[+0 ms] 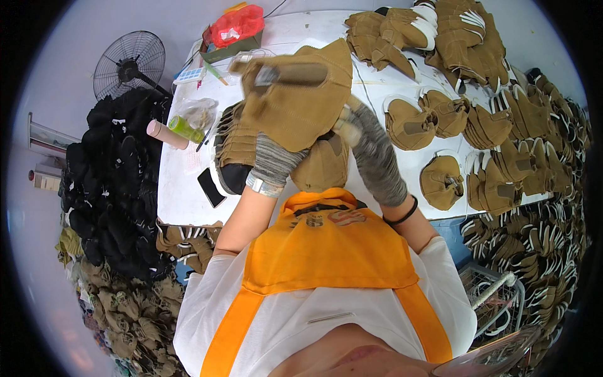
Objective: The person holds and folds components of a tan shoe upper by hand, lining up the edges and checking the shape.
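A brown suede shoe upper with a long dark slot is raised over the table in front of me. My left hand, in a grey knit glove, grips it from below; the piece hides most of those fingers. At its right edge the fingers of my right hand, gloved likewise, are curled in and slightly blurred. Below, another brown upper lies close to my apron. A stack of brown uppers sits beside my left wrist, partly covered by the raised piece.
Rows of brown uppers with white edges fill the white table's right side. Piles lie at the back. A phone, a pink bottle and a box with a red bag are left. Black shoe pieces hang beyond.
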`<state>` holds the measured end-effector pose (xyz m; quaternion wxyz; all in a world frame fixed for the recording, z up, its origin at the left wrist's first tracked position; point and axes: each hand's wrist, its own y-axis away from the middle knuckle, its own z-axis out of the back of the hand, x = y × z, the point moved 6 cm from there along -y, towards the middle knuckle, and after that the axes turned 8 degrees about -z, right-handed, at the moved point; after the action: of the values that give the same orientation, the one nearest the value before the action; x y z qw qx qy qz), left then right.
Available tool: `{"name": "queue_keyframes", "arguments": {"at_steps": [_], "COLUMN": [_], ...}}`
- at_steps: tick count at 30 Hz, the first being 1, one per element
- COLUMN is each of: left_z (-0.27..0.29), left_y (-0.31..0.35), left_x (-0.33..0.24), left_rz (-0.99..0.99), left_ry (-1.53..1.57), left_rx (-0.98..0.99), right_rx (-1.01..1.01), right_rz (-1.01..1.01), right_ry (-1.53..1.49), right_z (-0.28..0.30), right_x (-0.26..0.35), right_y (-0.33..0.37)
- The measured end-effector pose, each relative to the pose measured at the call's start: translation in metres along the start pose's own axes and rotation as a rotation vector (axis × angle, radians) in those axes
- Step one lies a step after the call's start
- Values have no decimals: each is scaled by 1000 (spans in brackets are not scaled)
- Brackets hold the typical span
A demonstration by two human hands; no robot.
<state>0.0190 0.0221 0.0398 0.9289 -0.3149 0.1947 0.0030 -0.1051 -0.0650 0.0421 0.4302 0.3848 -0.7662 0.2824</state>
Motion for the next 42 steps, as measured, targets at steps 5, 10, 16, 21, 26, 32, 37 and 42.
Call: {"name": "queue_keyframes", "arguments": {"at_steps": [5, 10, 16, 21, 26, 32, 37, 42], "left_z": [9, -13, -34, -25, -49, -67, -62, -14], "left_y": [5, 26, 54, 87, 122, 141, 133, 106], "left_x": [-2, 25, 78, 71, 104, 125, 125, 78], "left_rz": [293, 715, 1001, 580, 664, 422, 605, 819], "left_ry": [241, 1721, 1565, 735, 546, 120, 98, 505], "left_rx": [61, -248, -339, 65, 274, 266, 200, -198], "right_rx": [-54, -165, 9, 42, -138, -256, -233, -265], "right_rz": [-97, -445, -319, -303, -520, -428, -459, -241], "right_ry": [-90, -425, 91, 393, 218, 411, 506, 922], "right_z": [29, 53, 70, 80, 107, 113, 119, 120], "right_x": [0, -31, -63, -90, -128, -131, -129, -101], "right_y": [-39, -64, -70, -44, -26, -10, -11, -17]}}
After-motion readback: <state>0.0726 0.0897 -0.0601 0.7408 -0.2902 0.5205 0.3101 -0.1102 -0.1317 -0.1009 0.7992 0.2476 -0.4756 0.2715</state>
